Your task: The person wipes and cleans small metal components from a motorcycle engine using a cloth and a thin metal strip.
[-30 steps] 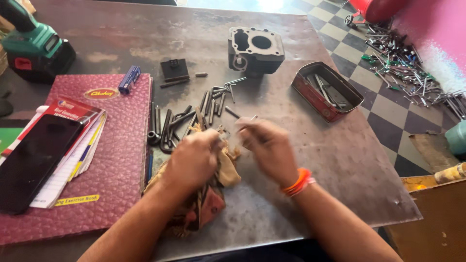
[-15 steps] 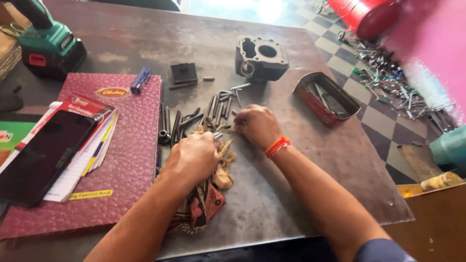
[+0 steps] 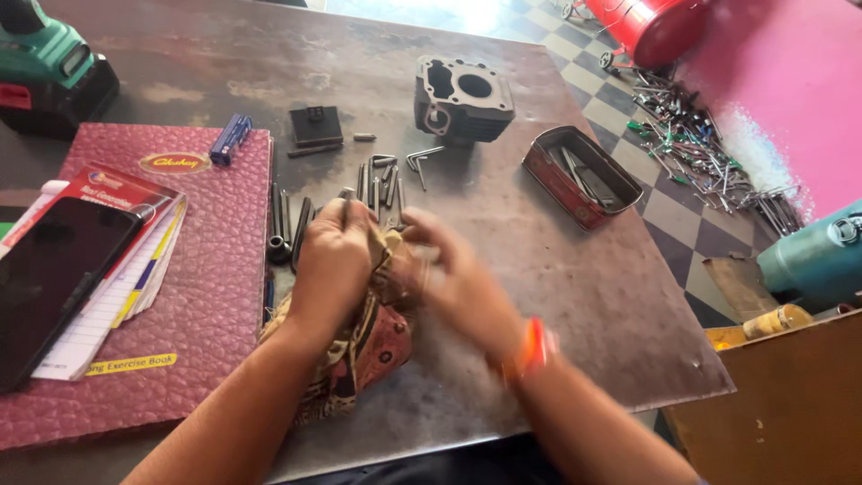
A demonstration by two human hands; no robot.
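Note:
My left hand (image 3: 330, 260) grips a patterned rag (image 3: 364, 346) bunched on the metal table (image 3: 557, 296), with a small dark metal rod poking out above the fingers. My right hand (image 3: 453, 278) is blurred by motion; it is against the rag's right side and I cannot tell what it holds. Just beyond both hands lies a scatter of dark bolts and hex keys (image 3: 382, 180). An engine cylinder block (image 3: 462, 97) stands further back.
A maroon notebook (image 3: 211, 296) on the left carries a phone (image 3: 49, 278) and papers. A green power tool (image 3: 49, 67) sits at the far left corner. A red tin (image 3: 579, 175) of tools lies to the right. Loose tools litter the checkered floor (image 3: 709, 144).
My right hand has pulled back from the bolts to the rag. My left hand has lifted the rag slightly toward the bolts. The view has shifted.

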